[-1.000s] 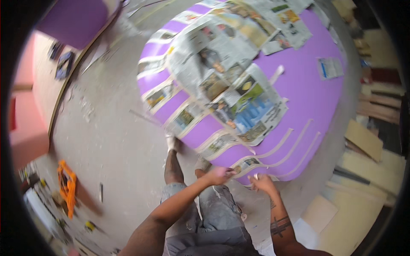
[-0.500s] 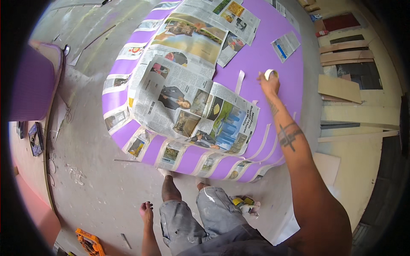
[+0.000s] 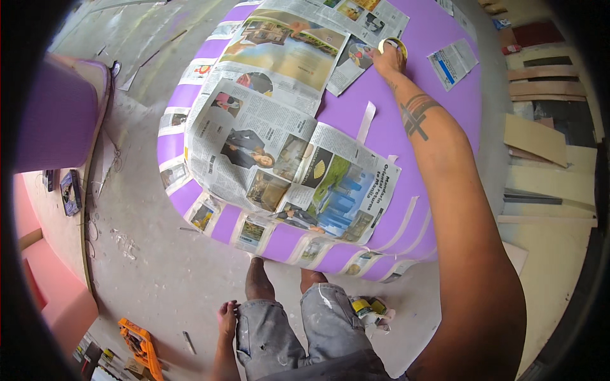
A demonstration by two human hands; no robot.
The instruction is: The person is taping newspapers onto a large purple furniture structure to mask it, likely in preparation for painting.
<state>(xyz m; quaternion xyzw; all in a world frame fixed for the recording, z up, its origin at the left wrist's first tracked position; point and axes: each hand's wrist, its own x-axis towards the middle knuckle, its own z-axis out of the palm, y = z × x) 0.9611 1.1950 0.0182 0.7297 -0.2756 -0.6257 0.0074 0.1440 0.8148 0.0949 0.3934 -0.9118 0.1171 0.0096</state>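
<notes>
My right hand [image 3: 389, 62] reaches far over a rounded purple surface [image 3: 422, 127], fingers closed around a roll of masking tape [image 3: 396, 40]. Below it is a small piece of newspaper [image 3: 351, 66]. Large newspaper sheets [image 3: 210, 136] cover the left and middle of the purple piece, partly lifted and creased. A loose strip of masking tape [image 3: 366, 122] sticks up beside the sheets. Low by my shorts hangs my left hand [image 3: 227, 316], fingers curled in; whatever is in them, if anything, cannot be made out.
Taped newspaper bands [image 3: 251, 233] stripe the purple piece's sides. Another purple piece [image 3: 54, 117] stands at left, above pink blocks [image 3: 60, 292]. An orange tool or frame [image 3: 141, 346] lies on the floor [image 3: 146, 273]. Wood offcuts [image 3: 537, 138] lie along the right.
My right hand has moved farther away and slightly left with the tape roll, toward the small newspaper piece. The left hand has shifted slightly, closer to my shorts. The whole view has shifted somewhat.
</notes>
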